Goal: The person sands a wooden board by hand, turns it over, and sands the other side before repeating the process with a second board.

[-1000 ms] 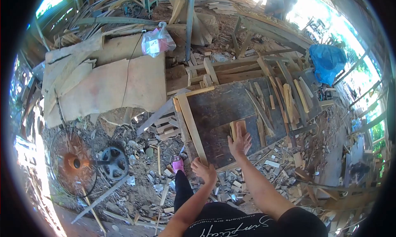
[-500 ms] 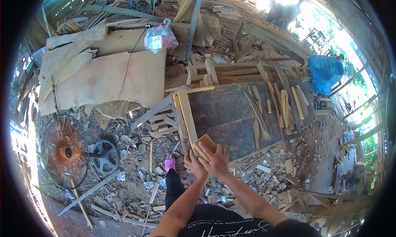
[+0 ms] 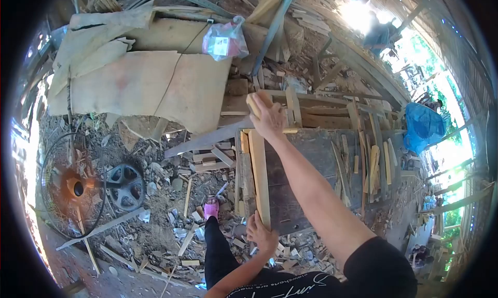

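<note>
A pale wooden plank (image 3: 259, 178) lies lengthwise along the left edge of the dark workbench (image 3: 301, 184). My left hand (image 3: 263, 237) grips the plank's near end, fingers on its left side. My right hand (image 3: 270, 120) is stretched out just past the plank's far end, fingers wrapped round a tan rectangular block (image 3: 253, 105). Part of the block is hidden by my fingers.
Several loose wood strips (image 3: 373, 163) lie on the bench's right part. A fan (image 3: 75, 188) stands on the left, over scrap-strewn ground. Behind are a sheet-covered surface (image 3: 150, 82), a plastic bag (image 3: 224, 38) and a blue bag (image 3: 424, 127).
My right hand has moved forward with the block, from the plank's near end to past its far end. My left hand stays at the near end. The view has shifted.
</note>
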A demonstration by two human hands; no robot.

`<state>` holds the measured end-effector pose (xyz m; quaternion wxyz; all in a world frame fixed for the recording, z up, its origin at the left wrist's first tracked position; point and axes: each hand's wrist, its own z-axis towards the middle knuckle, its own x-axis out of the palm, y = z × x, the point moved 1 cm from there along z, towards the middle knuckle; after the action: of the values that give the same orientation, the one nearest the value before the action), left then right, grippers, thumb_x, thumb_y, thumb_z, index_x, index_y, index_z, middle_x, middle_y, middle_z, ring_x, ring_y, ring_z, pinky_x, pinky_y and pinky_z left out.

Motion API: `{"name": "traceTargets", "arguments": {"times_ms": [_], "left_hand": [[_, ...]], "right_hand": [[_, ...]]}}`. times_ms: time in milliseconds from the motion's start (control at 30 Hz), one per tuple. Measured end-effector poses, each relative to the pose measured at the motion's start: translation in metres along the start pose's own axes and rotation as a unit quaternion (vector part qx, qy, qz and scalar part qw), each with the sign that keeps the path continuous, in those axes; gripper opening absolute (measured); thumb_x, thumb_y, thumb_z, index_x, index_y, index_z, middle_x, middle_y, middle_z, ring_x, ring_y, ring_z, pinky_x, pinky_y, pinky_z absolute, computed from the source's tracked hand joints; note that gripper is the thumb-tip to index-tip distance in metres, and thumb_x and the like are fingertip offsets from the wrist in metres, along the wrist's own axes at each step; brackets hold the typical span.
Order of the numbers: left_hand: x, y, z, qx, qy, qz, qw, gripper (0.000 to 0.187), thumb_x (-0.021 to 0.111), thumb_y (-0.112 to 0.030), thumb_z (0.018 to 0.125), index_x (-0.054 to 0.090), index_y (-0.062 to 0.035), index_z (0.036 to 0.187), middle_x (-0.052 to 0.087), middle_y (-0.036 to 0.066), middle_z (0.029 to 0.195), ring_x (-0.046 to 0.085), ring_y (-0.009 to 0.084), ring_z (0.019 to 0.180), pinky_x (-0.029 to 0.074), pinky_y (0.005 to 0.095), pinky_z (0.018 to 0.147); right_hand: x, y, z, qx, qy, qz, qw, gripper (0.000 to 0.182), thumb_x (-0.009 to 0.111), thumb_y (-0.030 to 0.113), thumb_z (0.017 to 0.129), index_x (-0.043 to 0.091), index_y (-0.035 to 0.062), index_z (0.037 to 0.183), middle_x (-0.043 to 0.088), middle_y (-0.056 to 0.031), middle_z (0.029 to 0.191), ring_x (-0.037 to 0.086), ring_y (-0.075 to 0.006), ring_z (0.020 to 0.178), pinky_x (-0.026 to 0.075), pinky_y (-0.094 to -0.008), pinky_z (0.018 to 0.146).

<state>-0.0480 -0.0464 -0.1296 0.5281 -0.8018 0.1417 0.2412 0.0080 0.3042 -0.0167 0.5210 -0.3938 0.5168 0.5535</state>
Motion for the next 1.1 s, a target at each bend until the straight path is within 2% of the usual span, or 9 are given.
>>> {"name": "traceTargets", "arguments": {"times_ms": [33,200,300,433,700,833,867,967,1100], "left_hand": [[-0.002,-0.001,0.008,-0.011,-0.001,0.001,1.0,0.089,0.075,-0.018,0.075,0.036,-0.0126,0.155,0.039,0.012,0.149,0.035,0.0361,0.137,0.023,0.0558,0.11],[0.007,0.002,-0.018,-0.014,-0.013,-0.031,0.999,0.084,0.073,-0.016,0.077,0.038,-0.0119,0.153,0.039,0.012,0.147,0.035,0.0355,0.136,0.026,0.0546,0.108],[0.015,0.002,-0.016,0.018,-0.057,-0.042,0.997,0.084,0.075,-0.02,0.078,0.038,-0.0112,0.153,0.039,0.012,0.147,0.035,0.0354,0.137,0.027,0.0539,0.107],[0.013,0.001,-0.013,-0.004,-0.06,-0.037,0.998,0.086,0.075,-0.018,0.076,0.037,-0.0112,0.153,0.038,0.012,0.147,0.033,0.0361,0.137,0.027,0.0548,0.106],[0.006,-0.004,-0.01,-0.019,-0.007,-0.007,1.0,0.101,0.073,-0.006,0.061,0.036,-0.0135,0.154,0.039,0.012,0.145,0.035,0.0374,0.136,0.025,0.0559,0.108],[0.005,0.002,-0.011,0.0,-0.012,-0.034,0.999,0.099,0.074,-0.006,0.061,0.038,-0.0133,0.153,0.04,0.012,0.143,0.034,0.0366,0.136,0.025,0.055,0.107],[0.008,0.005,-0.01,-0.001,-0.012,-0.024,1.0,0.091,0.079,-0.02,0.072,0.039,-0.0115,0.153,0.042,0.012,0.143,0.035,0.0354,0.138,0.024,0.056,0.106],[0.008,0.004,-0.011,0.001,-0.02,-0.023,1.0,0.09,0.079,-0.019,0.072,0.039,-0.0117,0.153,0.042,0.011,0.144,0.038,0.0348,0.136,0.025,0.0552,0.106],[0.009,0.004,-0.014,-0.006,-0.01,0.001,1.0,0.088,0.079,-0.022,0.075,0.038,-0.0122,0.152,0.041,0.01,0.144,0.038,0.0338,0.136,0.027,0.0539,0.106]], "right_hand": [[-0.007,-0.001,-0.03,-0.037,-0.077,0.01,0.996,0.074,0.075,0.036,0.088,0.041,0.0456,0.153,0.051,-0.02,0.123,0.056,-0.0425,0.112,0.048,-0.0553,0.091],[-0.059,-0.046,-0.274,-0.102,0.015,0.067,0.992,0.072,0.075,0.035,0.087,0.046,0.0421,0.152,0.05,-0.019,0.119,0.053,-0.041,0.11,0.043,-0.0551,0.093],[-0.054,-0.055,-0.328,-0.063,0.027,0.074,0.995,0.07,0.074,0.035,0.087,0.046,0.046,0.151,0.049,-0.016,0.114,0.052,-0.0391,0.107,0.043,-0.053,0.091],[-0.031,-0.043,-0.284,-0.071,0.074,0.032,0.994,0.069,0.07,0.035,0.088,0.044,0.0512,0.15,0.05,-0.0165,0.111,0.053,-0.0393,0.103,0.043,-0.055,0.089],[0.014,-0.006,-0.058,-0.037,-0.043,0.03,0.998,0.069,0.071,0.036,0.088,0.044,0.0491,0.15,0.049,-0.0204,0.123,0.052,-0.0428,0.115,0.046,-0.0574,0.092],[0.014,-0.001,0.007,-0.01,0.007,0.065,0.998,0.072,0.073,0.036,0.087,0.042,0.0488,0.151,0.049,-0.0212,0.125,0.051,-0.0443,0.119,0.045,-0.0577,0.097],[0.01,0.004,0.007,0.005,-0.002,0.056,0.998,0.071,0.073,0.036,0.087,0.044,0.0473,0.15,0.048,-0.0215,0.126,0.05,-0.0428,0.121,0.044,-0.0572,0.095],[-0.01,-0.004,-0.069,-0.057,-0.093,0.083,0.991,0.072,0.074,0.035,0.086,0.045,0.0446,0.151,0.048,-0.0221,0.125,0.048,-0.0435,0.121,0.044,-0.0578,0.096],[-0.035,-0.028,-0.24,-0.11,0.003,0.078,0.991,0.068,0.074,0.035,0.085,0.05,0.0426,0.148,0.049,-0.0206,0.117,0.049,-0.0433,0.113,0.042,-0.0562,0.092]]}}
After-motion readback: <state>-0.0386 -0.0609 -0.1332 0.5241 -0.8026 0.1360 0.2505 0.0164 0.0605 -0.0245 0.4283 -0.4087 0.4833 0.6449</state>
